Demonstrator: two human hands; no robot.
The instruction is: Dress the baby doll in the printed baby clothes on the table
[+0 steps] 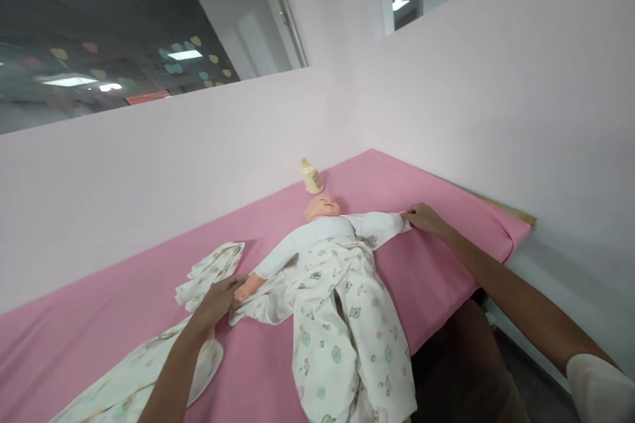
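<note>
A baby doll (322, 207) lies on its back, head toward the wall. It wears a white long-sleeved top (320, 230) and printed white pants (342, 317). At the right, my right hand (424, 217) pinches the end of the white sleeve (381, 226) stretched outward; the doll's hand on that side is hidden. My left hand (218, 304) is closed at the edge of a printed white cloth (268, 307) spread under the doll's arm. Its fingertips are partly hidden beside the doll's bare hand (247, 289), which they appear to touch.
Pink sheeting covers the table (436, 264), which meets white walls at the back and right. A cream bottle (312, 177) stands behind the doll's head. To the left lie a crumpled printed cloth (218, 268) and a larger printed cloth (133, 370), partly behind my left forearm.
</note>
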